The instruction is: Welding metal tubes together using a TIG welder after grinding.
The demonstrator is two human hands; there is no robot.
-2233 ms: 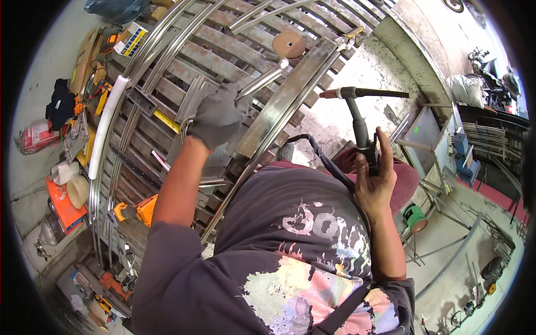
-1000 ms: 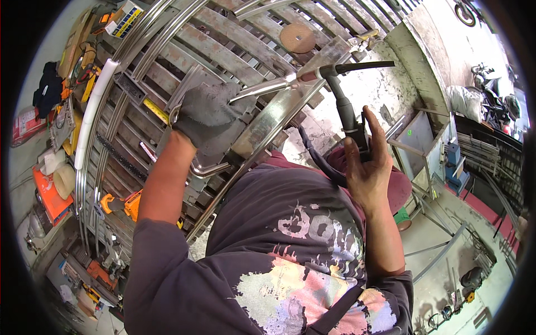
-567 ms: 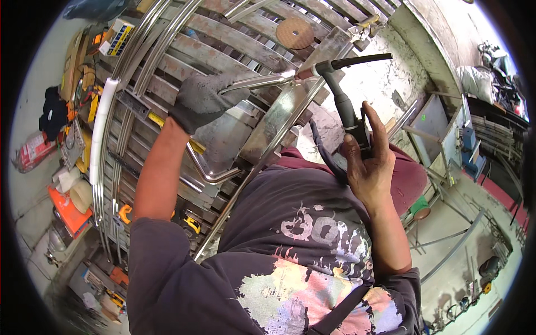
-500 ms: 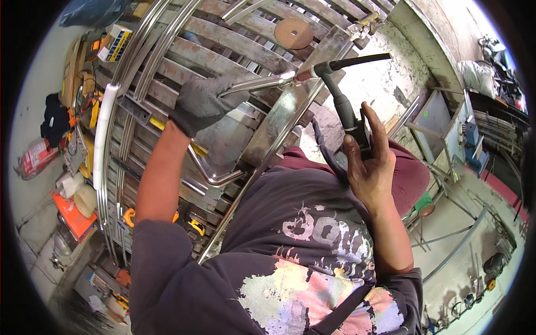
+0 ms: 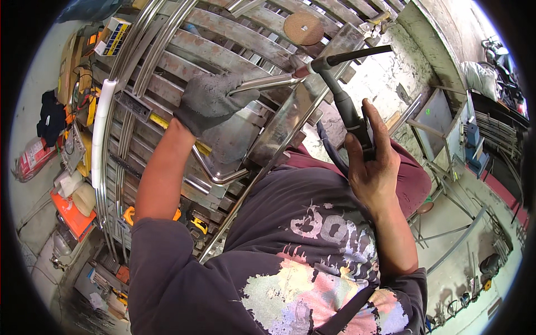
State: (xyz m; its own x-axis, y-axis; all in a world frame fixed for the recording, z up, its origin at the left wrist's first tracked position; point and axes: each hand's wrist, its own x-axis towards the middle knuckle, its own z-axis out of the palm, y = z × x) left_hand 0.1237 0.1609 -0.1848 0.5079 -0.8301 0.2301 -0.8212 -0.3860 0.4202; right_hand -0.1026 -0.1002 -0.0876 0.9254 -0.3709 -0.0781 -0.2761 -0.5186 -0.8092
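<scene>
My left hand (image 5: 209,106), in a dark grey work glove, is closed round a shiny metal tube (image 5: 271,82) above the slatted bench. My bare right hand (image 5: 375,167) grips the handle of a black TIG torch (image 5: 345,106), index finger along its side. The torch's reddish nozzle (image 5: 302,72) meets or overlaps the tube's right end; whether they touch I cannot tell. A long black back cap points right from the torch head, and its cable runs down behind my hand. Below the glove lies a bent shiny tube (image 5: 220,180).
A slatted metal bench (image 5: 223,47) carries long shiny tubes (image 5: 162,53), a brown cutting disc (image 5: 303,28) and a flat metal bar (image 5: 298,111) along its near edge. Yellow-and-black tools (image 5: 196,228) lie at the lower left. A metal frame (image 5: 438,117) stands at right.
My left hand and the tube have shifted slightly right in the picture. The torch and right hand moved slightly right too, both grips unchanged. The view itself has shifted a little.
</scene>
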